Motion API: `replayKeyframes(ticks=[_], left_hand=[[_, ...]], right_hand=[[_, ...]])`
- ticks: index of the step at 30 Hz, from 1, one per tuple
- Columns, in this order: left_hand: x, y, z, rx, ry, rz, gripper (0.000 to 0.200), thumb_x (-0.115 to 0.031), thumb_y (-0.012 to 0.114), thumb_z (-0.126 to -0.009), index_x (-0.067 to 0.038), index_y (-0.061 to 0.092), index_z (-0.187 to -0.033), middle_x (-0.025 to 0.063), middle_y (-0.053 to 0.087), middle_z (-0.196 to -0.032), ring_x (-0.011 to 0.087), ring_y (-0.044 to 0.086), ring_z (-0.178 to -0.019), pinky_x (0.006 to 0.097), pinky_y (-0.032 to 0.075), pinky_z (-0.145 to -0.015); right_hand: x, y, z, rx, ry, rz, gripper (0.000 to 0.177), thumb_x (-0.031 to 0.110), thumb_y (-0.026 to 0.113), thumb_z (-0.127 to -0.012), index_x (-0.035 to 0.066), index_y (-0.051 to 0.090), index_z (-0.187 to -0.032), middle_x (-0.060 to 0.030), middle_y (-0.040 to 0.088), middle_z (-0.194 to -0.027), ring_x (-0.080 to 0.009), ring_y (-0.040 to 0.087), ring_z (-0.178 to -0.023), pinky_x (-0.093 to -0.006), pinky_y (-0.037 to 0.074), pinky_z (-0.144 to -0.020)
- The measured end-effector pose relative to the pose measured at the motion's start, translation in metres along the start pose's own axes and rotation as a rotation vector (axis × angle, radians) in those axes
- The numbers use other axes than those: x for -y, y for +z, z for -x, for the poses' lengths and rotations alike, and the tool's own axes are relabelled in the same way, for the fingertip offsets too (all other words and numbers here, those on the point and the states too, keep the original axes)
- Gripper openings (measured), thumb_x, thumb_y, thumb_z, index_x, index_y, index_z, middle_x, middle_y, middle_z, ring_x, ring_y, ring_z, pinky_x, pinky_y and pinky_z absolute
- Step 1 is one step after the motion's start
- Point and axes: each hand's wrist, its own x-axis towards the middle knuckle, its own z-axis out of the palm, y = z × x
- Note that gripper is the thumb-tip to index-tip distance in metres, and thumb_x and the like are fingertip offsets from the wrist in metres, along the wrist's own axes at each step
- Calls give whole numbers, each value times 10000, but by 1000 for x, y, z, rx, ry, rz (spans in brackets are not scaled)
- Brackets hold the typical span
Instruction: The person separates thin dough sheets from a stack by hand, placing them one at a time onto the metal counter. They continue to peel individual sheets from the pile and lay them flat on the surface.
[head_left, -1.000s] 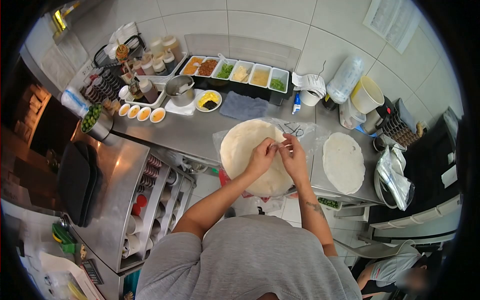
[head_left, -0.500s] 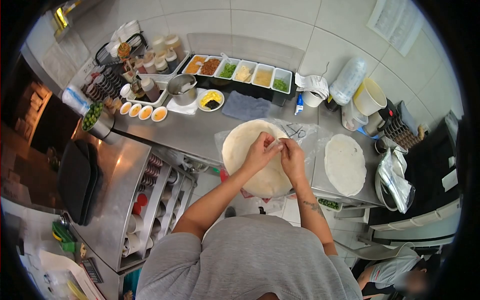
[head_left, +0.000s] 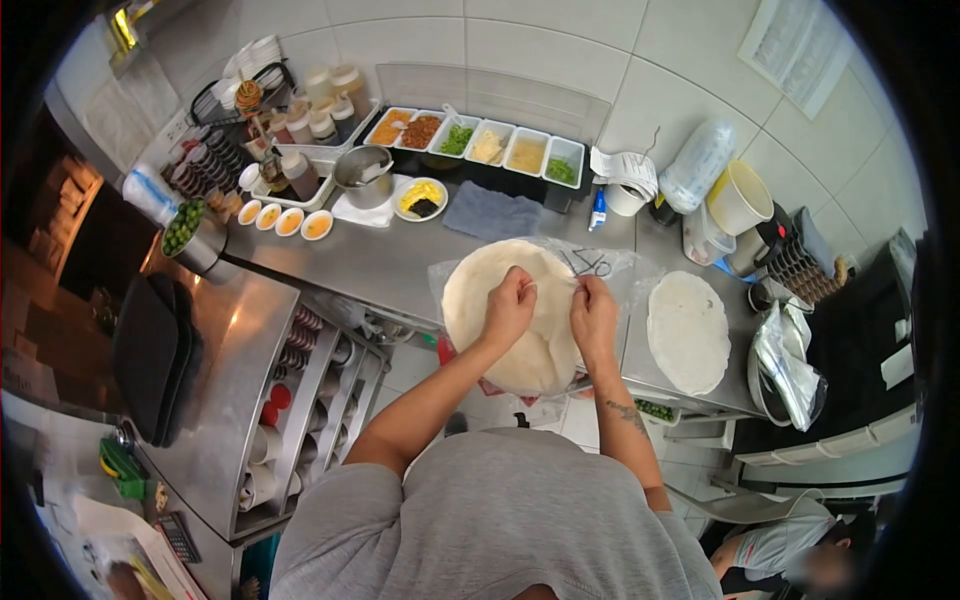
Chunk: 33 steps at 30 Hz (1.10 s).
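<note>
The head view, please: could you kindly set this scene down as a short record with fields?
Left hand: fingers curled, over large dough round; grip unclear
Right hand: at that round's right edge; grip unclear
Under the round: clear plastic sheet
To its right: smaller dough round, flat on the steel counter
Behind: blue-grey cloth, six white topping tubs

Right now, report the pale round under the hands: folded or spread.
Mostly spread: the pale round shows a broad face; its lower crease may be a small fold.
</note>
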Motion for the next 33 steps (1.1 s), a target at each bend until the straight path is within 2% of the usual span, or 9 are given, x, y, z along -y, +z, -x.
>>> replayKeyframes(ticks=[7, 10, 16, 19, 22, 25, 28, 31, 33], left_hand=[[11, 7, -1, 141, -45, 283, 101, -108, 554, -889, -20, 602, -898, -31, 521, -662, 50, 450, -603, 231, 376, -530], [9, -5, 1, 98, -122, 247, 94, -117, 566, -883, -30, 597, -897, -37, 530, -710, 45, 450, -637, 221, 383, -542], [13, -28, 13, 108, -423, 448, 117, -154, 594, -876, -43, 574, -909, -27, 547, -792, 54, 486, -702, 216, 413, -581], [27, -20, 8, 54, 28, 222, 155, -184, 611, -873, -52, 569, -940, -17, 563, -816, 74, 519, -734, 235, 428, -616], [-22, -25, -2, -20, 49, 249, 203, -197, 633, -862, -45, 561, -975, -2, 583, -823, 93, 536, -780, 244, 433, -679], [-23, -30, -16, 105, -297, 275, 200, -179, 636, -858, -22, 571, -964, 11, 598, -812, 101, 548, -766, 239, 434, -701], [21, -32, -20, -105, 20, 149, 163, -161, 631, -857, -11, 586, -904, 11, 602, -780, 95, 541, -704, 232, 440, -654], [-2, -64, -26, -163, -269, 399, 126, -143, 614, -865, -17, 603, -864, 1, 603, -777, 89, 527, -677, 236, 441, -637], [-49, -88, -38, -129, -56, 157, 145, -148, 605, -856, -4, 604, -863, 77, 612, -760, 151, 555, -676, 273, 454, -657]], right_hand=[[8, 17, -5, -49, -196, 88, 216, 152, 541, -858, -23, 607, -966, -229, 630, -906, -346, 612, -800, -370, 467, -712], [-5, 13, -16, 152, 8, -26, 225, 184, 563, -863, -29, 609, -918, -234, 614, -793, -380, 622, -799, -384, 482, -695], [-8, -1, -19, -129, 108, -67, 194, 157, 552, -881, -21, 619, -917, -237, 621, -780, -352, 605, -683, -350, 467, -629], [20, -4, -12, -14, 49, -149, 187, 155, 555, -886, -17, 620, -920, -221, 632, -791, -341, 623, -700, -347, 471, -634], [39, 0, -6, 43, -50, -183, 178, 152, 553, -894, -11, 621, -917, -202, 638, -797, -305, 633, -696, -334, 472, -635], [44, 2, -7, 52, -80, -189, 176, 156, 552, -900, -8, 617, -906, -185, 635, -777, -238, 613, -665, -320, 469, -629], [43, 0, -10, -15, 8, -276, 188, 162, 541, -913, -10, 613, -886, -138, 635, -742, -182, 582, -666, -303, 465, -644], [46, -3, -10, -6, 147, -492, 196, 176, 525, -933, -3, 593, -892, -39, 597, -745, -117, 526, -696, -253, 439, -665], [54, -3, -6, 9, 238, -758, 186, 178, 511, -942, 5, 576, -924, -12, 585, -790, -96, 519, -735, -233, 433, -685]])
